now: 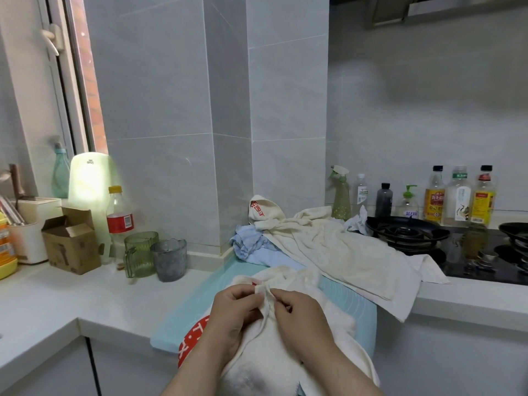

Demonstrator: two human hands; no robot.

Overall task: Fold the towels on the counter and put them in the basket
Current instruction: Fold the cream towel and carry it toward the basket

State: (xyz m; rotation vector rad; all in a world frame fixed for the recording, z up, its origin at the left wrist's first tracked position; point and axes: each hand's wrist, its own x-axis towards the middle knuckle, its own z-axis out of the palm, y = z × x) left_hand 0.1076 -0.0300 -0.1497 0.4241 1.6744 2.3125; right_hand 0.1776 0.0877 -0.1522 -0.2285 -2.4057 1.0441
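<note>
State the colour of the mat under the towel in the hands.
Pale turquoise flat mat, seen best in head view.

Both forearms enter from the bottom edge and converge at lower centre. Left hand (237,308) and right hand (298,311) side by side, fingers curled, each pinching the towel (258,364) edge.

Open counter (57,307) left, heaped towels (328,247) right.
Bare room lies left of the blue mat (177,318), where our left hand (234,307) and right hand (300,312) pinch a white towel (285,278); a green cup (140,254), grey cup (169,260) and box (71,244) line the back, and the heap laps onto the hob (468,261).
</note>
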